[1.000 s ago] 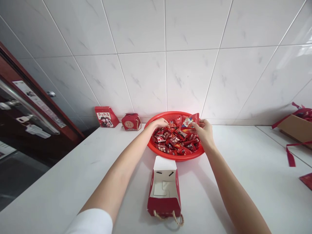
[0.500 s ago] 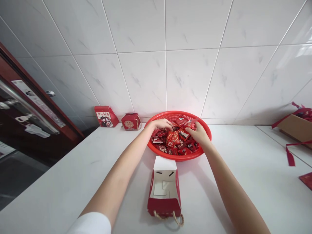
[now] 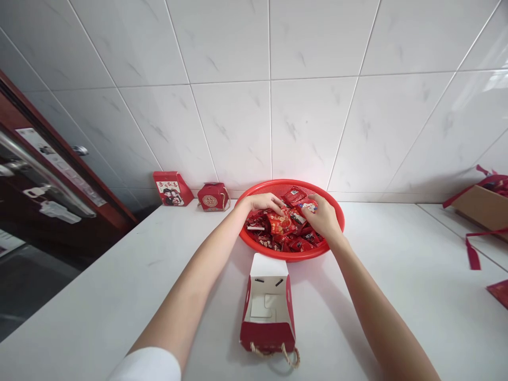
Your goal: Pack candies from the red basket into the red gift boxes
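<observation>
Pinching one packet (image 3: pixel 308 207) in one basket (image 3: pixel 291 257) with my right fingers (image 3: pixel 310 216); left fingers (image 3: pixel 273 200) touch a second packet (image 3: pixel 281 224), hold unclear. One open box (image 3: pixel 266 334) this side of them, two closed boxes (image 3: pixel 212 197) leftward.

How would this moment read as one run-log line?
left hand: at red packets | right hand: at blue-printed packet | open red gift box: in front of red perforated basket
</observation>
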Tool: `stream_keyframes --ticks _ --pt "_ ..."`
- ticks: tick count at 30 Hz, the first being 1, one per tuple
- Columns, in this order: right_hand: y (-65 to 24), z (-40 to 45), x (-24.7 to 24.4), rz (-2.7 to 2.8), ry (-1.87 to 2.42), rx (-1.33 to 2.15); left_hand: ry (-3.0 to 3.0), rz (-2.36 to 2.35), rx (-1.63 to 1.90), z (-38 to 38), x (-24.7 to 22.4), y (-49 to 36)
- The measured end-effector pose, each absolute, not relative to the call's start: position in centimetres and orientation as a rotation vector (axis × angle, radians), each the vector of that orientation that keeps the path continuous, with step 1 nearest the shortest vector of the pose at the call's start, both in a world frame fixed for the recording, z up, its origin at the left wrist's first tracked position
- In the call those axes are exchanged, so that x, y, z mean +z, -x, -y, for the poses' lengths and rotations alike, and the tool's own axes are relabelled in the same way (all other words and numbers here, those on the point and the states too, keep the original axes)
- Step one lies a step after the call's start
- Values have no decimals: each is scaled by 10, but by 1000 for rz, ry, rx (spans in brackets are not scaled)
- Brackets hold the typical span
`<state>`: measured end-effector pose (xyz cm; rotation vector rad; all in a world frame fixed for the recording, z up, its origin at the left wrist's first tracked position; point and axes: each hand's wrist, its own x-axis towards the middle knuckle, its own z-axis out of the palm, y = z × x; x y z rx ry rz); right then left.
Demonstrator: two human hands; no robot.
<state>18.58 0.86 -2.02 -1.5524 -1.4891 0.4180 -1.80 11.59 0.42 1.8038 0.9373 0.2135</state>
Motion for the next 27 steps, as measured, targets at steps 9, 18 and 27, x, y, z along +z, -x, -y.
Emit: stream_keyframes --ticks 9,18,27 --pt "-185 -5 -12 1571 1350 678 -1674 -840 495 -111 7 16" --pt "-188 -1 -11 1529 1440 609 -1643 -942 445 -107 9 12" --pt "-185 0 -8 1622 1543 653 -1745 -1299 533 -120 -6 20"
